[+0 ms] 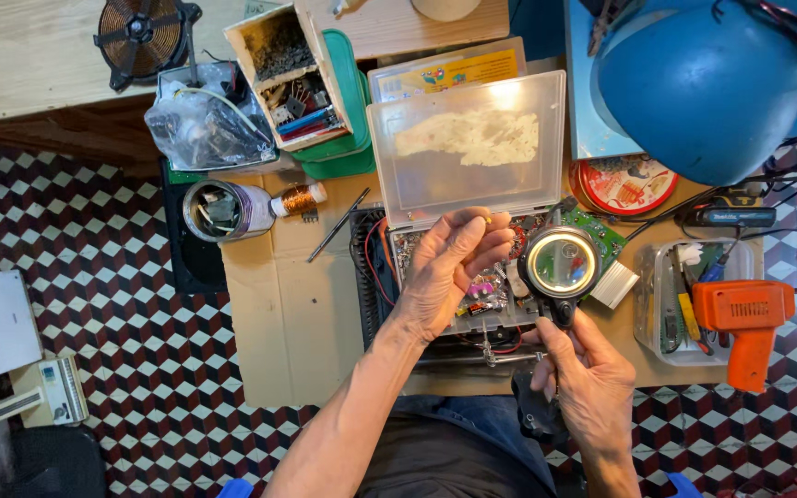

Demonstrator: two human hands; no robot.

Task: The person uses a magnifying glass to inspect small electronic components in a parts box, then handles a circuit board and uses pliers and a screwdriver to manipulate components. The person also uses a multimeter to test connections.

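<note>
Left hand (449,267) pinches a tiny component (488,220) over the open parts box (468,184); right hand (583,373) grips a lit magnifier (562,265) beside it for close viewing.

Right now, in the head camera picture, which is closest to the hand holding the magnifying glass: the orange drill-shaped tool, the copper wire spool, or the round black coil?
From the right hand:
1. Orange drill-shaped tool, just to its right in a clear tray.
2. Copper wire spool, up and left, past the clear box.
3. Round black coil, far top left on the wooden bench.
</note>
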